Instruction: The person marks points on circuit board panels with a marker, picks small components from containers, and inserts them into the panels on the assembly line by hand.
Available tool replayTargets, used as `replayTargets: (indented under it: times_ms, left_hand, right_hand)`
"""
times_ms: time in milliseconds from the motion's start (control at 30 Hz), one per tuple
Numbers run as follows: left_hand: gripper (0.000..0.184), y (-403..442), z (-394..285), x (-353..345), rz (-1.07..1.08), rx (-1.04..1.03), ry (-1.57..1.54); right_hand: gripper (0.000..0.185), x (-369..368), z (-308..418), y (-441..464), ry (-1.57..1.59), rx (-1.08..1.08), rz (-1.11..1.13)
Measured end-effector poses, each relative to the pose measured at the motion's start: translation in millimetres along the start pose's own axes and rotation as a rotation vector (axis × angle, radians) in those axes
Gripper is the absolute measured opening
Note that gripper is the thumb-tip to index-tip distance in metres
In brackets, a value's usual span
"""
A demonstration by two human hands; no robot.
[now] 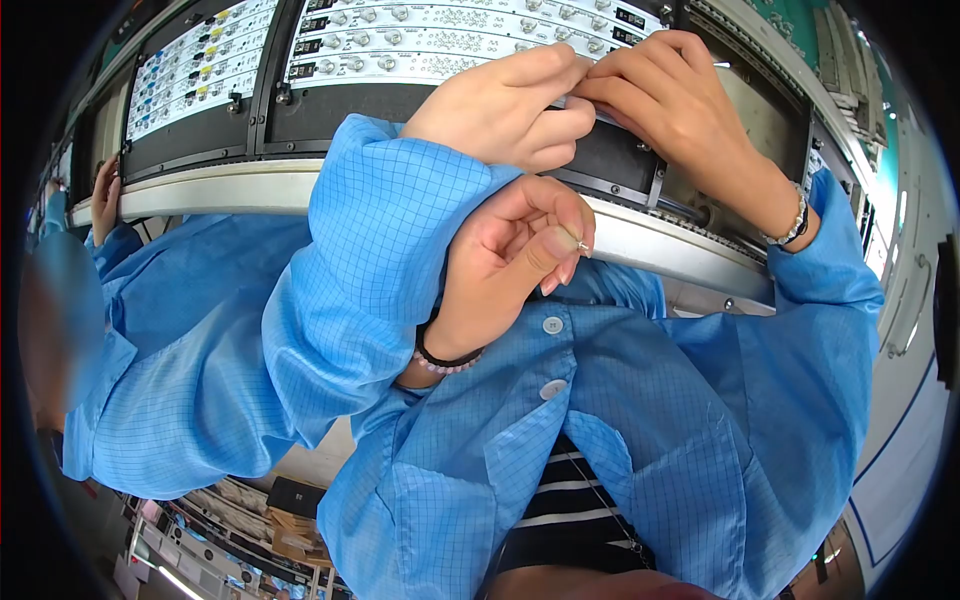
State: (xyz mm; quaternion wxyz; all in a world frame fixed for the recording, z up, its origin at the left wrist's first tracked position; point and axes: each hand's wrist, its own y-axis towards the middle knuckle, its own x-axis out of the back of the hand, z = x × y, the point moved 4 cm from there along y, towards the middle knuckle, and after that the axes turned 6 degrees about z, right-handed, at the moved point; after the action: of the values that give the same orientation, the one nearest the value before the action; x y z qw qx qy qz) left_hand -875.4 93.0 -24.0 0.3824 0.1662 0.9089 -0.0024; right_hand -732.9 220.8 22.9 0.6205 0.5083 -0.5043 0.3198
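My left hand point(525, 240) is closed in front of my chest, palm up, below a co-worker's forearm. Between its thumb and fingers the tip of a small metal part point(582, 246) shows; the curled fingers hide the rest. Over the near edge of a white circuit board panel point(450, 45), my right hand point(670, 100) has its fingers bent and drawn together. Whatever they pinch is hidden. A co-worker's hand point(510, 110) reaches in from the left, its fingertips meeting mine at the panel. Silver round connectors point(387, 63) stand in rows on the panel.
A black frame point(350, 115) surrounds the panel, behind a pale metal rail point(690, 245). A second white panel point(200, 65) with blue and yellow parts lies at left. The co-worker's blue sleeve point(390, 210) crosses my left side. Another hand point(105, 200) rests at the far-left rail.
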Motion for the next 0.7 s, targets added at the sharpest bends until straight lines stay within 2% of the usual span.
replayTargets:
  times_ms: [200,500,700]
  left_hand:
    - [0.017,2.0,-1.1,-4.8,-0.041,-0.010,0.064]
    - [0.021,1.1,-2.5,-7.0,-0.074,-0.026,0.112]
    - [0.021,1.0,-1.9,-9.0,-0.073,-0.018,0.105]
  right_hand:
    - [0.029,-6.1,-2.1,-5.5,0.080,-0.103,0.008]
    - [0.031,-7.3,2.1,-25.7,0.028,-0.110,0.081]
    - [0.047,-2.6,19.5,-34.0,-0.036,-0.186,0.158]
